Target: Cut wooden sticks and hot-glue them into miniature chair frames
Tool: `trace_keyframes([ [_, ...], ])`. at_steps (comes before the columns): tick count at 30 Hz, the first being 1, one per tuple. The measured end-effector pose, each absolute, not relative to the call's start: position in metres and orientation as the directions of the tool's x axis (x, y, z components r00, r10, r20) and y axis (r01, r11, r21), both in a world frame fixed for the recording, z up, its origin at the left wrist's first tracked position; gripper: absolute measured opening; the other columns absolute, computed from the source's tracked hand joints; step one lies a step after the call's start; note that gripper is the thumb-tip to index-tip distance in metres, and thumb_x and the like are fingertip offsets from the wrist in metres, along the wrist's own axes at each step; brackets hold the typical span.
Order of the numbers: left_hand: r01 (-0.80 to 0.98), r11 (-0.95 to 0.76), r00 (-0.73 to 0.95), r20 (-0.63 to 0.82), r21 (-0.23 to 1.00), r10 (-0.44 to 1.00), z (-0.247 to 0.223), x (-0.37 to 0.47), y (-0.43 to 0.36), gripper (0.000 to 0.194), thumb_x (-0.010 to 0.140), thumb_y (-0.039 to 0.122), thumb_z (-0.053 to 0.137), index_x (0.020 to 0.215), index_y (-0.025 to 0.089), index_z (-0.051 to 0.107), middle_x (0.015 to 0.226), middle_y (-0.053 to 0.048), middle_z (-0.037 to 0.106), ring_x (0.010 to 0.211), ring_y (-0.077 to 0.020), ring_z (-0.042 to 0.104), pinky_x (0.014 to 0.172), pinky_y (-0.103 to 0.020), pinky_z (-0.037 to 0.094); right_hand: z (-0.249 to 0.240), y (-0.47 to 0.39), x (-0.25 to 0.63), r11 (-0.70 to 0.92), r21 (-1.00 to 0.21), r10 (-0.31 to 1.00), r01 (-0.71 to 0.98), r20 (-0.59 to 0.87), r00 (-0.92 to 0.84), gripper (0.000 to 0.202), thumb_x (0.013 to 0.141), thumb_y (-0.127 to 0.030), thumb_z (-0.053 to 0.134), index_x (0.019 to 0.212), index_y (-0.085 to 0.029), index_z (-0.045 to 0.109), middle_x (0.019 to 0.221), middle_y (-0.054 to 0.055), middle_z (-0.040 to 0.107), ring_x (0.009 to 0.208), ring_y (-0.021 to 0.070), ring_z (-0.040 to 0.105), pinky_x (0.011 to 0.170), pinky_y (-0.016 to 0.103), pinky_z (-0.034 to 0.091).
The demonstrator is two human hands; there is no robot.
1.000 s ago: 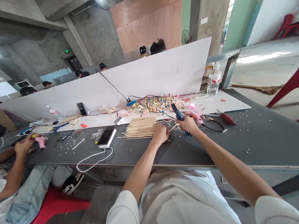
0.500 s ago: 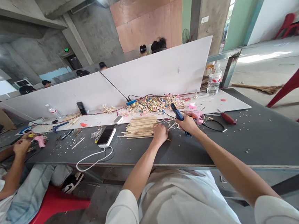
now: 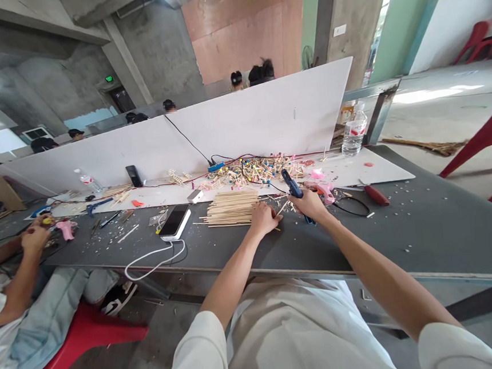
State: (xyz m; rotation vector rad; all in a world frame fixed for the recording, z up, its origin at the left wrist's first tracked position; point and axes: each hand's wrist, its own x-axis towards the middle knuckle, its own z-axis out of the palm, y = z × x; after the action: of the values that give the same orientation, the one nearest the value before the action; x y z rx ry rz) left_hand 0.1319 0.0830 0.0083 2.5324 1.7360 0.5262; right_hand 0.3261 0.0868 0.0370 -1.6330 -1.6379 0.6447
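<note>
Across the dark grey table, slender pale wooden sticks lay nine-to-three at nine o'clock from the nearer left grip, whose closure I couldn't tell, while the right grip was clamped around a blue hand tool.

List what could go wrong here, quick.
1. The left hand is close to the blue tool in the right hand; a slip might catch fingers.
2. The bundled sticks lie beside the left hand; a knock could scatter them.
3. The white cable loops at the table's front edge and might snag.
</note>
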Motion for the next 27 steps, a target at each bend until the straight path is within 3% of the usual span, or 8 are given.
trace_keyframes([
  [2, 0.904, -0.385, 0.333, 0.261, 0.185, 0.906, 0.0082, 0.1324, 0.0822, 0.018, 0.090, 0.034, 0.068, 0.089, 0.017, 0.076, 0.103, -0.012, 0.069, 0.113, -0.0300, 0.061, 0.102, -0.043, 0.049, 0.0371, 0.0868, 0.3259, 0.070, -0.769, 0.987, 0.636, 0.146, 0.068, 0.030, 0.088, -0.040, 0.060, 0.065, -0.022, 0.053, 0.053, 0.004, 0.064, 0.052, 0.0187, 0.061, 0.057, 0.027, 0.043],
  [5, 0.911, -0.390, 0.342, 0.281, 0.136, 0.897, 0.0071, 0.1318, 0.0812, 0.019, 0.094, 0.023, 0.060, 0.099, 0.013, 0.075, 0.111, -0.017, 0.068, 0.120, -0.0324, 0.058, 0.105, -0.046, 0.047, 0.0369, 0.0870, 0.3260, 0.064, -0.760, 0.987, 0.647, 0.143, 0.070, 0.031, 0.088, -0.041, 0.060, 0.064, -0.022, 0.053, 0.052, 0.004, 0.063, 0.052, 0.0185, 0.061, 0.057, 0.028, 0.043],
  [8, 0.913, -0.392, 0.346, 0.289, 0.116, 0.892, 0.0070, 0.1308, 0.0807, 0.023, 0.097, 0.025, 0.056, 0.103, 0.012, 0.074, 0.113, -0.019, 0.068, 0.120, -0.0326, 0.058, 0.105, -0.048, 0.046, 0.0361, 0.0873, 0.3264, 0.070, -0.766, 0.988, 0.639, 0.142, 0.063, 0.030, 0.088, -0.041, 0.060, 0.066, -0.022, 0.054, 0.053, 0.003, 0.064, 0.052, 0.0185, 0.062, 0.058, 0.028, 0.044],
  [12, 0.918, -0.363, 0.313, 0.270, 0.162, 0.911, 0.0080, 0.1316, 0.0808, 0.028, 0.093, 0.043, 0.066, 0.088, 0.017, 0.074, 0.106, -0.015, 0.069, 0.115, -0.0336, 0.060, 0.104, -0.050, 0.047, 0.0362, 0.0871, 0.3264, 0.069, -0.769, 0.987, 0.636, 0.143, 0.066, 0.031, 0.088, -0.043, 0.061, 0.066, -0.022, 0.054, 0.053, 0.003, 0.064, 0.054, 0.0191, 0.062, 0.058, 0.028, 0.045],
  [20, 0.916, -0.362, 0.298, 0.312, 0.171, 0.902, 0.0040, 0.1302, 0.0840, 0.015, 0.096, 0.019, 0.058, 0.098, 0.010, 0.070, 0.107, -0.021, 0.068, 0.114, -0.0340, 0.061, 0.097, -0.045, 0.048, 0.0387, 0.0848, 0.3259, 0.055, -0.768, 0.990, 0.638, 0.126, 0.067, 0.029, 0.088, -0.041, 0.061, 0.066, -0.022, 0.056, 0.053, 0.004, 0.063, 0.055, 0.0193, 0.062, 0.059, 0.027, 0.046],
  [24, 0.908, -0.365, 0.278, 0.356, 0.206, 0.892, 0.0060, 0.1264, 0.0891, 0.016, 0.094, 0.006, 0.053, 0.102, 0.011, 0.067, 0.098, -0.016, 0.070, 0.102, -0.0278, 0.064, 0.094, -0.039, 0.050, 0.0394, 0.0833, 0.3254, 0.052, -0.781, 0.990, 0.623, 0.124, 0.073, 0.028, 0.088, -0.040, 0.062, 0.069, -0.021, 0.057, 0.054, 0.004, 0.064, 0.054, 0.0195, 0.063, 0.059, 0.028, 0.046],
  [27, 0.885, -0.388, 0.248, 0.446, 0.256, 0.860, 0.0100, 0.1255, 0.0901, 0.020, 0.097, 0.007, 0.047, 0.099, 0.015, 0.066, 0.098, -0.013, 0.069, 0.102, -0.0257, 0.063, 0.094, -0.038, 0.050, 0.0403, 0.0824, 0.3251, 0.057, -0.779, 0.990, 0.624, 0.127, 0.069, 0.029, 0.088, -0.040, 0.062, 0.067, -0.021, 0.056, 0.053, 0.004, 0.064, 0.054, 0.0195, 0.063, 0.061, 0.028, 0.046],
])
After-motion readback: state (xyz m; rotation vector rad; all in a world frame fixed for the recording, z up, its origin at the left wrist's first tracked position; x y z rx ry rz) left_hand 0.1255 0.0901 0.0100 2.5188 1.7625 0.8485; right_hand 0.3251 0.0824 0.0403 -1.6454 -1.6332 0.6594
